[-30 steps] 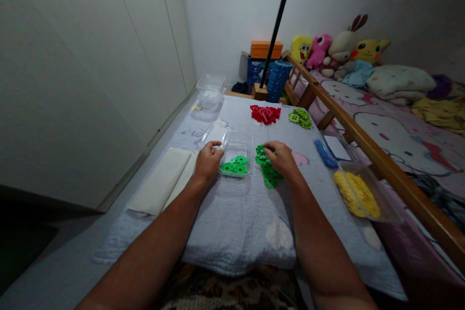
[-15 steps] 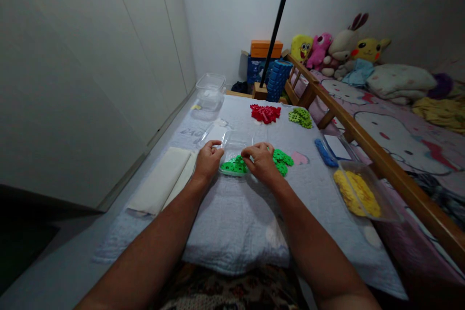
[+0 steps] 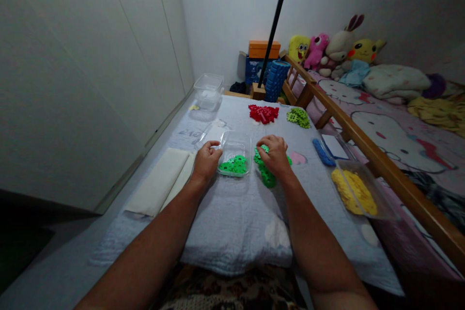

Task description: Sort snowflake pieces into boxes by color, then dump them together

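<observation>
Green pieces (image 3: 268,174): one pile under right hand (image 3: 275,156), fingers curled on them; left hand (image 3: 206,161) grips one clear tub (image 3: 238,144).

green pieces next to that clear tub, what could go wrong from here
The clear tub sits on a soft quilt, steadied only by the left hand at its edge, so it might tip or slide. The right hand lies on the loose green pieces; a sweep could scatter some across the quilt. The open bag of yellow pieces lies near the right forearm and could get bumped.
</observation>
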Tool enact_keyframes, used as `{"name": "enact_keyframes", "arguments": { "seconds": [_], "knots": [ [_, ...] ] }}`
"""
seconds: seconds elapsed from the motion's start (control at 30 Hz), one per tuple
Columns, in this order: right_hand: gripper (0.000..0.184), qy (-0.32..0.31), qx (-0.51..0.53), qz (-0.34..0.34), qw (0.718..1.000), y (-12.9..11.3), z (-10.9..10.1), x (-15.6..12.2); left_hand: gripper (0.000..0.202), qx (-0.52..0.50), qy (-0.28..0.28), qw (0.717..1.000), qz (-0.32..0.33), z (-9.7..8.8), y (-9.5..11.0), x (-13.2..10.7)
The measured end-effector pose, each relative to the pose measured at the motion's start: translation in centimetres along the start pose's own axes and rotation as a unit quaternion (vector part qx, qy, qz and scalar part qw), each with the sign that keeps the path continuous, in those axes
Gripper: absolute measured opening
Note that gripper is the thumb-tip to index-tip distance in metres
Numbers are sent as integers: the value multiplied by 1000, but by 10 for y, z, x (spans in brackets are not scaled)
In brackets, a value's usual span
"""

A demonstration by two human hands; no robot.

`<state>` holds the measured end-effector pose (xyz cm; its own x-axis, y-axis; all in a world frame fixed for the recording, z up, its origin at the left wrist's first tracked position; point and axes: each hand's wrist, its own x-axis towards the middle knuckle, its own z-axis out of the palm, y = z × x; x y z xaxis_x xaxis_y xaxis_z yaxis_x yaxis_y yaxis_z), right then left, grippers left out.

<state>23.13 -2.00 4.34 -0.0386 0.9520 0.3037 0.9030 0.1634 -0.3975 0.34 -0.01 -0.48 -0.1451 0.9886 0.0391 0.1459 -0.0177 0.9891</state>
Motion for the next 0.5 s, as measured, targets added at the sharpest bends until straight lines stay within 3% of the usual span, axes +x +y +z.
{"name": "enact_keyframes", "arguments": {
  "seconds": [0.1,0.2,0.33,0.5],
  "knots": [
    [23,19,-36,77,996,24,-3,5,39,2,0,1000,3,0,1,-1],
    [26,-4,-86,125,988,39,1,5,39,7,1,1000,3,0,2,-1],
    [32,-53,-135,138,980,43,10,3,41,6,2,1000,2,0,0,0],
    [33,-56,-145,125,980,41,14,2,42,0,1,1000,3,1,-4,2]
  ]
}}
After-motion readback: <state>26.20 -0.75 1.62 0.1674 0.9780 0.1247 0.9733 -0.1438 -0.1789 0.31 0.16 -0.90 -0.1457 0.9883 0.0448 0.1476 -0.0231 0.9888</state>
